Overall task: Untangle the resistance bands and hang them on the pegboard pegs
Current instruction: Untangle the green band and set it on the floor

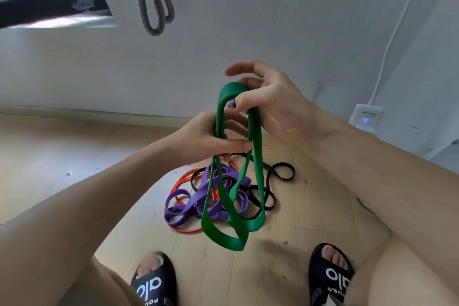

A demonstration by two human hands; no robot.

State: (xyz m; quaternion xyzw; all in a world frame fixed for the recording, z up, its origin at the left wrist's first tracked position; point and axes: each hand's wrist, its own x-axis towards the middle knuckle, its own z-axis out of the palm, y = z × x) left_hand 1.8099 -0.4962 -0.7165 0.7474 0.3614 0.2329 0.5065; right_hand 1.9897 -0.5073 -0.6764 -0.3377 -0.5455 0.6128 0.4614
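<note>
The band (pixel 257 171) looped over the fingers is solid dark green, plain. On the pale tan wood-plank floor (pixel 74 156) lie a purple band (pixel 188 202), an orange-red band (pixel 182 180) and a black band (pixel 280 171). A grey-olive band (pixel 154 5) hangs on a white wall (pixel 273 20). Black slides (pixel 331 278) carry white lettering; the white power adapter (pixel 366 117) shows a blue light

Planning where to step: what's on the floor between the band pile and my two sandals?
Head view: bare wooden floor; only the held green band dangles over it.
</note>
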